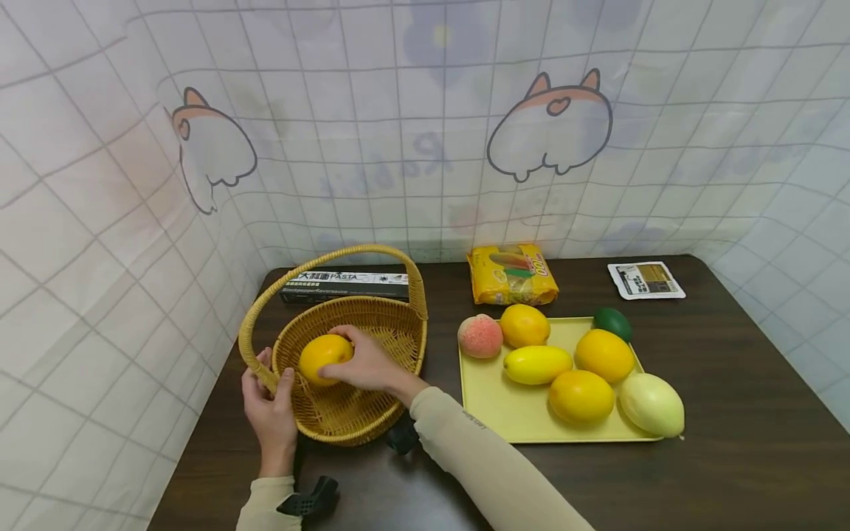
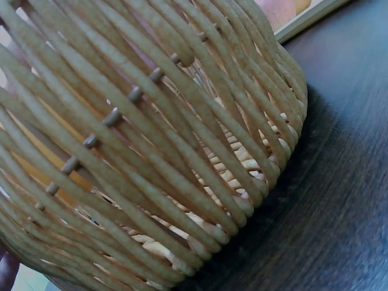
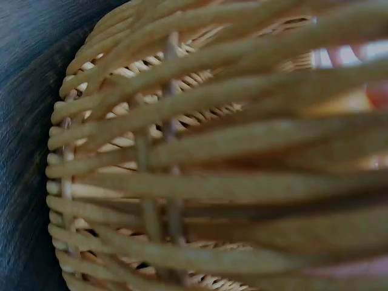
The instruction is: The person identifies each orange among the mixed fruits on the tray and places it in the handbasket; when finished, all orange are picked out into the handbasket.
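Observation:
A woven wicker basket point(image 1: 358, 431) with a tall arched handle stands on the left half of the table. My right hand point(image 1: 364, 361) reaches into it and grips a round yellow-orange fruit point(image 1: 322, 359) near the left inner wall. At the basket's left side my left hand point(image 1: 271, 405) holds the rim by the handle's base, thumb up front and fingers on the outer side. Woven basket wall point(image 2: 157, 139) fills most of the left wrist view. The right wrist view is also mostly basket wall point(image 3: 200, 139), and the grip shows there only in scraps.
Right of the basket lies a yellow tray point(image 1: 494, 420) with several fruits, among them a peach point(image 1: 480, 336) and a pale melon-like one point(image 1: 651, 404). Along the back are a black pasta box point(image 1: 345, 287), a yellow packet point(image 1: 513, 274) and a flat white pouch point(image 1: 645, 280).

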### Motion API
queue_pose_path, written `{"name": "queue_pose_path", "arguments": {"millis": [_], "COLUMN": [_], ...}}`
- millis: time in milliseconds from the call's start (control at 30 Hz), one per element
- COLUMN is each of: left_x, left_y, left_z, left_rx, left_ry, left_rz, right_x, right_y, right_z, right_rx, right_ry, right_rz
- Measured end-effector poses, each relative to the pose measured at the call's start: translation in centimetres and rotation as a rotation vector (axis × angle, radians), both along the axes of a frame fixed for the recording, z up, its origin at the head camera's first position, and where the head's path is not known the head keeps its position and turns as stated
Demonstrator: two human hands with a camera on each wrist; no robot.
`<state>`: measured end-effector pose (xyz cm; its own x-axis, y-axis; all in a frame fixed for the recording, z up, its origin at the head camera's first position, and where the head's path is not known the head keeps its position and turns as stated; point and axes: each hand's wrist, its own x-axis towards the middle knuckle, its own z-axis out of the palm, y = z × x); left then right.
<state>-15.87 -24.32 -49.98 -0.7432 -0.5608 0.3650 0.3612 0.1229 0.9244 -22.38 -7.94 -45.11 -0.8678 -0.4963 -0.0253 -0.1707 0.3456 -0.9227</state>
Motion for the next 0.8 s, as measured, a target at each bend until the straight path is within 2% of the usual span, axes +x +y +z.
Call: {"name": "queue_pose_path", "arguments": {"millis": [167,467,800], "left_x": [-0.02,0.17,0.05], "left_y": [0.01,0.08,0.33], "left_z": [0.01,0.19,-0.02], "left_rx": [0.0,0.021,0.036], "left_ry": [0.009,0.013,-0.002], "left_rz": [0.006,-0.008,-0.014], "right_x": [-0.07,-0.12,-0.08], "right_y": [-0.42,-0.68,-0.26], "right_z": [-0.21,-0.26,-0.28], "right_rx": [0.063,0.176,0.186], "right_ry": [0.042,0.06,0.045], "right_rz": [-0.005,0.017,0.066]}}
